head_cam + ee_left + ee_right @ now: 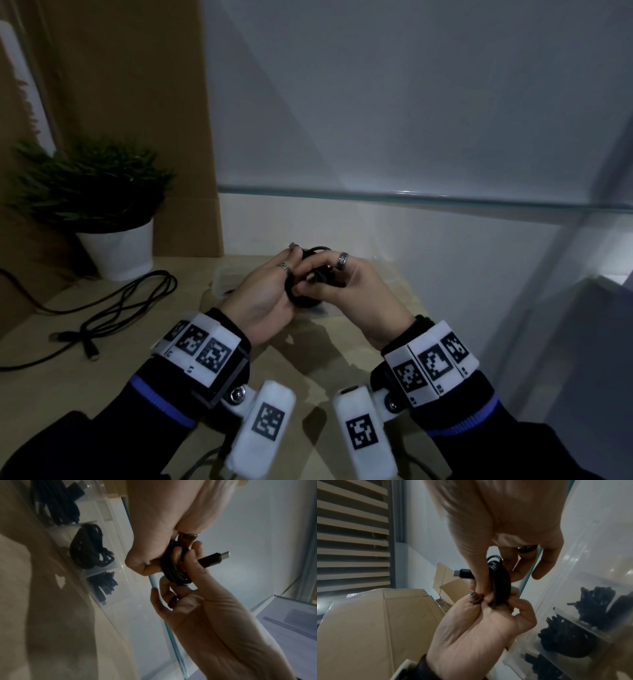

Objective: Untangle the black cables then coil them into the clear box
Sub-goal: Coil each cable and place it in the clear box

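- Coiled black cable [310, 274] sits between both hands, held up above the tan table [144, 363] near its back edge, just in front of the white wall panel.
- Left hand [265, 294] has its fingers curled round the coil's left side, ring on one finger; the right hand [342, 291] pinches the coil from the right, thumb pressed on the loops.
- Head view shows only a dark ring between the palms, with a small plug tip poking up at the left fingertips.
- Left wrist view shows more: the loops [175, 568] are wound tightly together, and a USB-C plug [214, 559] sticks out free past the left fingers.
- Right wrist view shows the same plug [464, 573] from the other side, jutting left from the coil [500, 582].
- Clear box [224, 282] lies on the table just behind and under the hands, mostly hidden in the head view.
- Both wrist views reveal its divided compartments [96, 524], each with a bundle of black cables [89, 550] inside [563, 641].
- Loose black cables [113, 308] lie only in the head view, sprawled toward the table's left edge, well apart from the hands.
- Potted plant [102, 205] in a white pot stands at the back left corner, against brown cardboard [137, 102].
- Right wrist view alone shows an open cardboard carton [382, 622] and slatted blinds [351, 534].
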Motion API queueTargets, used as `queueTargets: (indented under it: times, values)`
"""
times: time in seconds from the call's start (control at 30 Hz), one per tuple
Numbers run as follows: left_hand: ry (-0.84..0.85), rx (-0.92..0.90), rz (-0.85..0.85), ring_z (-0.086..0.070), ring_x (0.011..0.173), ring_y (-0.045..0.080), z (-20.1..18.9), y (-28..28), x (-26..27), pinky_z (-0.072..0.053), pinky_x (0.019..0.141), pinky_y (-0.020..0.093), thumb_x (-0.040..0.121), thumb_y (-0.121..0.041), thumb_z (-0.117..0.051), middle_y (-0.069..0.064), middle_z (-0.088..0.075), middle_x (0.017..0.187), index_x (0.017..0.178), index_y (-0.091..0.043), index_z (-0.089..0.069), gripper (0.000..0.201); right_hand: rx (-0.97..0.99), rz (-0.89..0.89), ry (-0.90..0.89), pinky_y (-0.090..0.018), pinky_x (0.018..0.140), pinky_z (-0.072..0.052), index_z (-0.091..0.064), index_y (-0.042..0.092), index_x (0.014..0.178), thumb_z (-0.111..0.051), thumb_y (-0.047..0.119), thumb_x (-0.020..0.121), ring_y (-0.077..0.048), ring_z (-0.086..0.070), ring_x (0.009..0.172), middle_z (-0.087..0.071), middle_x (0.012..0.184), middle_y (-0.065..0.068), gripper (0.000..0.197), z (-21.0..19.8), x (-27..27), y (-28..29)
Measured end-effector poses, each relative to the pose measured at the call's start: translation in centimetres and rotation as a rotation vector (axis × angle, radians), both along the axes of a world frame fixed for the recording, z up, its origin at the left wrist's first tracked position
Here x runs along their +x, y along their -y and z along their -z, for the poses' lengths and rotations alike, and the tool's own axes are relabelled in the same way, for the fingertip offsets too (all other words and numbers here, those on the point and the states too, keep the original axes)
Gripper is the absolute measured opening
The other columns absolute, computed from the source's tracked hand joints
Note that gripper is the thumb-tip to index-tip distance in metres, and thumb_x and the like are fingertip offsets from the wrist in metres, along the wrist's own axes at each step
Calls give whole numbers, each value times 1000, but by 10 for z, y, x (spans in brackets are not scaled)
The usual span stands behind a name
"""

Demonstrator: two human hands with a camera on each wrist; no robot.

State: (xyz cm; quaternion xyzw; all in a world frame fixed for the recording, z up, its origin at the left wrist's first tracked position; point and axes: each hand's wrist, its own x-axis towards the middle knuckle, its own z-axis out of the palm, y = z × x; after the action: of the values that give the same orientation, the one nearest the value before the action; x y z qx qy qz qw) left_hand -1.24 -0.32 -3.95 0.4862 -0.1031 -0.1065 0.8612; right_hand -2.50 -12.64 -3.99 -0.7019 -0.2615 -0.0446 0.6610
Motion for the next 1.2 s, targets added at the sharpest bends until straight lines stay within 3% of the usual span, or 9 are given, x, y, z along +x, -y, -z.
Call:
queueTargets:
  times: [0.1, 0.17, 0.27, 0.43, 0.63, 0.73, 1.03, 1.1, 1.2]
  values:
    - [31, -50, -7, -58, 47, 6, -4, 1, -1, -50, 52, 20, 101, -23, -31, 9, -62, 79, 119, 0, -51, 35, 60, 46, -41, -26, 72, -54, -69, 9, 82, -63, -8, 80, -13, -65, 69, -68, 73, -7, 18, -2, -1, 0]
    - [63, -42, -25, -53, 43, 4, -6, 1, -2, -45, 47, 16, 100, -22, -32, 2, -63, 64, 115, 1, -52, 34, 11, 140, 56, -26, 84, -52, -72, 10, 83, -69, -1, 77, -15, -65, 83, -67, 89, -13, 13, -4, -1, 1]
    - [84, -6, -115, -37, 47, 6, -7, -3, 1, -32, 59, 19, 99, -24, -36, -2, -44, 52, 98, -4, -54, 27, -91, 288, 227, -12, 85, -43, -73, 29, 75, -77, 13, 70, -7, -52, 106, -53, 110, -7, 18, -10, -1, 6]
    - [70, -38, -248, -30, 47, 8, -13, -15, 8, -25, 61, 23, 100, -27, -37, -3, -30, 52, 71, -12, -46, 34, -74, 290, 362, -35, 74, -53, -73, 24, 79, -74, 18, 76, -12, -62, 77, -65, 82, 0, 6, -16, -8, 5]
    - [125, -78, -249, -32, 55, 8, -15, -19, 4, -27, 63, 23, 98, -23, -42, -3, -34, 57, 81, -13, -50, 22, -293, 304, 254, -18, 67, -47, -64, 26, 81, -65, 13, 85, 1, -58, 65, -63, 69, 11, 14, -14, -4, 9]
    - [201, -1, -245, -34, 60, 8, -14, -16, 0, -29, 67, 23, 97, -14, -41, -2, -38, 64, 90, -9, -56, 17, -518, 324, 294, -6, 64, -38, -62, 7, 92, -57, 10, 89, 6, -53, 63, -50, 70, 22, 7, -13, -2, 12]
    - [362, 232, -279, -36, 51, 1, -3, -13, 3, -34, 56, 13, 97, -8, -39, -1, -44, 73, 92, -10, -56, 18, -718, 219, 283, -17, 62, -37, -52, 18, 99, -47, 7, 93, -6, -49, 67, -52, 73, 7, 13, -17, -10, 11]
    - [399, 259, -256, -40, 55, 2, -4, -16, 4, -37, 60, 14, 94, -11, -44, -5, -50, 72, 93, -13, -58, 14, -668, 184, 201, -27, 69, -42, -54, 16, 106, -46, 9, 94, -12, -52, 70, -53, 72, 6, 16, -18, -10, 11]
    - [422, 309, -211, -59, 82, 9, -5, -22, 6, -47, 78, 24, 78, -23, -56, -6, -62, 86, 98, -20, -62, 21, -502, 79, 12, -19, 63, -42, -55, 12, 118, -45, 7, 96, -7, -48, 62, -51, 71, 3, 25, -18, -11, 10]
